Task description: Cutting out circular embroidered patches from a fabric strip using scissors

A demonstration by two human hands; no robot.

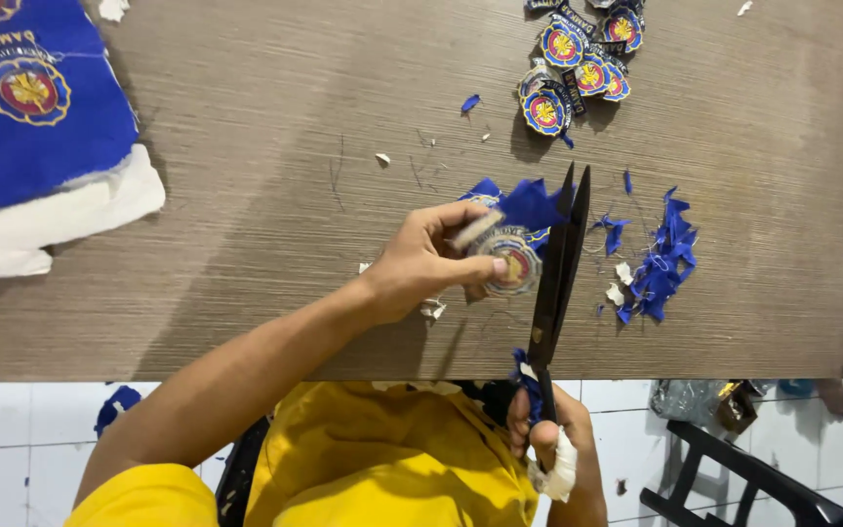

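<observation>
My left hand point(431, 262) pinches a round embroidered patch point(511, 258) that still has ragged blue cloth point(527, 203) around its upper edge, holding it just above the wooden table point(246, 195). My right hand point(550, 444), with a white bandage on one finger, grips the handles of long black scissors point(558, 263) below the table's near edge. The blades point away from me, slightly parted, right beside the patch's right edge.
A pile of cut-out round patches point(573, 63) lies at the far right. Blue fabric scraps point(661, 263) are scattered right of the scissors. A blue sheet of uncut patches point(31, 98) over white backing sits at the far left. A dark chair point(734, 478) stands on the white tiled floor.
</observation>
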